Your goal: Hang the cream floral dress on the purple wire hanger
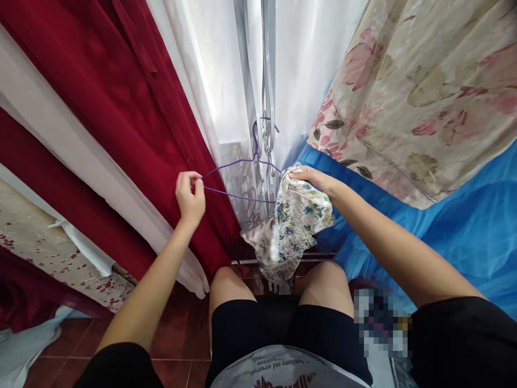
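A purple wire hanger point(238, 195) is held up in front of me, its hook pointing upward. My left hand point(190, 196) pinches the hanger's left end between thumb and fingers. At the other end, my right hand point(309, 177) grips a white garment with a blue and green print point(293, 231). This garment hangs loosely over the hanger's right side and droops toward my knees. The left part of the hanger is bare. The right end of the hanger is hidden by the cloth.
Red and white curtains point(161, 113) hang at the left. Grey metal poles point(247, 59) stand ahead before white fabric. On the right hang a floral cloth point(404, 102) and a bright blue cloth point(456, 231). Dark red tiles point(173, 334) cover the floor. A blurred patch lies by my right thigh.
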### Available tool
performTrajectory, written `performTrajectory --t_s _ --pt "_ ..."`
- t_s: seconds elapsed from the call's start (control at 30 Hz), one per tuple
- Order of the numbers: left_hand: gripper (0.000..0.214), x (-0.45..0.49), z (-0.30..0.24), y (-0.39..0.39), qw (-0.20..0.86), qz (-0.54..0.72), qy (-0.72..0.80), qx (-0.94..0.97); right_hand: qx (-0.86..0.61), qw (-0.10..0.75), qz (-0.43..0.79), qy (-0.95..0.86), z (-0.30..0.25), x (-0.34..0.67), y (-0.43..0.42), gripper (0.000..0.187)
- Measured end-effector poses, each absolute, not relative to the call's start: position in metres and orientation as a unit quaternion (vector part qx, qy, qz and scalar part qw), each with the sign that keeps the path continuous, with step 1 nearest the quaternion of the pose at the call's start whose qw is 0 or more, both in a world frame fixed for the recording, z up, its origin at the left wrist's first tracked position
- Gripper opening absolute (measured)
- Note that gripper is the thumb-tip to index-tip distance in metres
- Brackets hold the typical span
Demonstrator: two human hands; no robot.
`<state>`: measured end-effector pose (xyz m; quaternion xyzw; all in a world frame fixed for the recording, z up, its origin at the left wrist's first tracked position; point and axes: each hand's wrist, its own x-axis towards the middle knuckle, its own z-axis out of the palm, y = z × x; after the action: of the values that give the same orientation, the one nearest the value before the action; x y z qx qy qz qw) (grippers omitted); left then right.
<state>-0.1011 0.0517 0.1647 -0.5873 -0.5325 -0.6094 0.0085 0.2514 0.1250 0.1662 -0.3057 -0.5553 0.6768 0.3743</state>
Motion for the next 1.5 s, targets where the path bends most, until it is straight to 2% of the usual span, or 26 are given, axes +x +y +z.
performTrajectory --t_s 0.1,0.17,0.2,0.37,0.5,0.57,0.63,0.7,0.8,0.93,1.0,1.07,1.17,1.3,1.4,1.5 --pt "0.006 -0.05 0.124 0.015 -0.226 -0.608 -0.465 -0.602 -0.304 0.382 0.673 -0.556 0.167 0.249 0.123 0.03" --pt "0.022 -0.009 0.092 -0.009 -0.377 -0.548 -0.421 -0.617 -0.31 0.376 0.671 -0.559 0.168 0.247 0.12 0.03" --pt "0.027 0.013 0.076 -0.019 -0.414 -0.526 -0.405 -0.623 -0.314 0.372 0.67 -0.56 0.169 0.246 0.118 0.031" --pt "0.05 0.092 0.019 -0.048 -0.387 -0.497 -0.418 -0.655 -0.313 0.373 0.677 -0.552 0.169 0.244 0.116 0.033" --pt "0.086 0.118 -0.005 -0.038 -0.478 -0.399 -0.46 -0.633 -0.308 0.384 0.683 -0.54 0.164 0.243 0.119 0.031" --pt "0.097 0.124 -0.015 -0.032 -0.495 -0.364 -0.477 -0.628 -0.307 0.386 0.689 -0.532 0.162 0.243 0.12 0.029" --pt "0.093 0.128 -0.025 -0.03 -0.5 -0.338 -0.482 -0.635 -0.306 0.388 0.693 -0.526 0.16 0.242 0.121 0.028" --pt "0.073 0.123 -0.033 -0.032 -0.51 -0.295 -0.47 -0.657 -0.309 0.386 0.693 -0.525 0.159 0.243 0.122 0.027" --pt "0.044 0.087 -0.035 -0.034 -0.473 -0.207 -0.478 -0.711 -0.309 0.386 0.69 -0.529 0.16 0.248 0.126 0.026" --pt "0.06 -0.016 -0.012 -0.017 -0.349 -0.161 -0.57 -0.726 -0.284 0.378 0.689 -0.55 0.166 0.253 0.128 0.029" --pt "0.057 -0.075 0.014 0.002 -0.297 -0.153 -0.597 -0.73 -0.275 0.367 0.689 -0.562 0.169 0.254 0.127 0.03" --pt "0.044 -0.124 0.049 0.024 -0.238 -0.151 -0.609 -0.741 -0.273 0.357 0.689 -0.569 0.172 0.253 0.126 0.029" --pt "0.036 -0.171 0.106 0.06 -0.03 -0.125 -0.623 -0.771 -0.279 0.347 0.688 -0.572 0.173 0.251 0.125 0.03" --pt "0.027 -0.184 0.173 0.097 0.072 -0.113 -0.649 -0.749 -0.296 0.342 0.694 -0.56 0.172 0.251 0.125 0.029" --pt "0.02 -0.166 0.209 0.109 0.125 -0.155 -0.622 -0.757 -0.308 0.338 0.704 -0.542 0.172 0.252 0.124 0.025" --pt "0.025 -0.132 0.228 0.108 0.124 -0.203 -0.538 -0.809 -0.311 0.339 0.708 -0.536 0.169 0.254 0.123 0.021"
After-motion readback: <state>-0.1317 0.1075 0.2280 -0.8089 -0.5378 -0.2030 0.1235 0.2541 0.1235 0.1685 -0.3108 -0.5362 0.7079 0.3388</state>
